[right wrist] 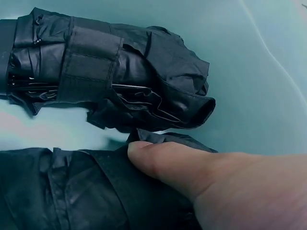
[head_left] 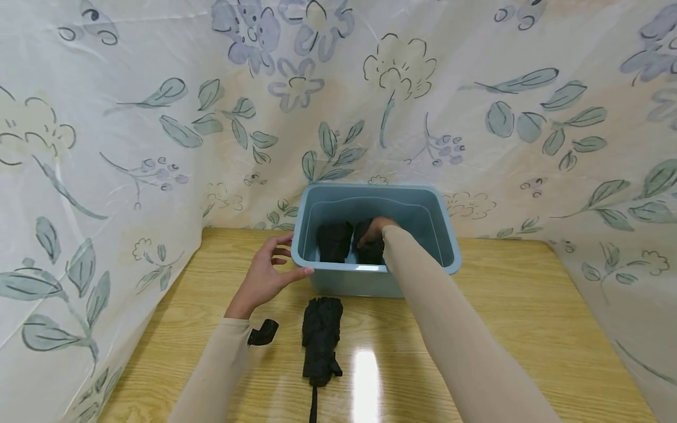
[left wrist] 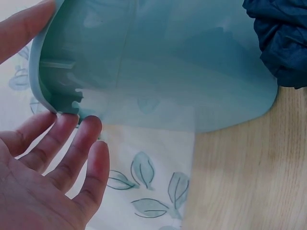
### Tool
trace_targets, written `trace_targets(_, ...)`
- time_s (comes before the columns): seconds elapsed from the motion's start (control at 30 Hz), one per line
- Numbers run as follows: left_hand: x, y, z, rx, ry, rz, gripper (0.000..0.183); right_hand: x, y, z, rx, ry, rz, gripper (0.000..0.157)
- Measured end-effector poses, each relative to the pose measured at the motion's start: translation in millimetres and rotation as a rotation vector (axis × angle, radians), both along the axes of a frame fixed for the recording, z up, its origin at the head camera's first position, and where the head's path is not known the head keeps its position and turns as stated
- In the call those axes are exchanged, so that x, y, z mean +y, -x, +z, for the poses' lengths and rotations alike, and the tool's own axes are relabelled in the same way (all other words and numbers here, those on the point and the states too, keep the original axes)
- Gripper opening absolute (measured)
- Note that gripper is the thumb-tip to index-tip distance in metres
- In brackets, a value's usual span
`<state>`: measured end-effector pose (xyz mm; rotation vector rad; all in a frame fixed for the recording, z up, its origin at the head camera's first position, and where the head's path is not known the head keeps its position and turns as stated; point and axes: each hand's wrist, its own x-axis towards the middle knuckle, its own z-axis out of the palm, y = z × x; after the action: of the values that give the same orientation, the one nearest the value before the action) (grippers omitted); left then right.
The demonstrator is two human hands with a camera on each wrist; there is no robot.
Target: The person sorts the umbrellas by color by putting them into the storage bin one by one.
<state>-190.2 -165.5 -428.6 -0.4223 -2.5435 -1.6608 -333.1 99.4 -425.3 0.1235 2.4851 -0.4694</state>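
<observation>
Inside a blue plastic bin point(head_left: 354, 282), two folded black umbrellas lie side by side. My right hand point(head_left: 374, 229) reaches in and grips the right umbrella point(right wrist: 72, 191); its thumb lies across the dark fabric, while the other fingers are hidden. The left umbrella point(head_left: 334, 242) rests apart from that hand, a strap around its fabric. At the bin's front left corner is my left hand point(head_left: 267, 273), thumb at the front rim and loosely bent fingers against the left side. A third folded black umbrella point(head_left: 321, 338) lies on the table in front of the bin, its cord toward me.
The bin stands at the back of a wooden table point(head_left: 508, 311), close to a flower-printed cloth point(head_left: 338, 117) that hangs behind and along both sides. A short black curved piece point(head_left: 263, 332) shows beside my left wrist.
</observation>
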Motion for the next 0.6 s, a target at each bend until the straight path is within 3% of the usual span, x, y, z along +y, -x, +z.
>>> trace_targets(0.07,0,0.2,-0.2,0.001,0.000,0.003,0.078,2,9.4,-11.0,-0.014,0.018,-0.003,0.065)
trace_targets(0.17,0,0.1,0.3,0.003,-0.002,0.004,0.078,1,13.0,-14.9,-0.018,0.009,0.017,0.067)
trace_targets(0.37,0,-0.9,1.9,0.005,0.003,0.001,0.077,0,2.5,-3.4,-0.033,0.054,-0.014,0.060)
trace_targets(0.6,1,-2.1,3.1,-0.006,0.002,0.001,0.076,2,-0.8,-1.4,-0.052,0.120,-0.031,0.064)
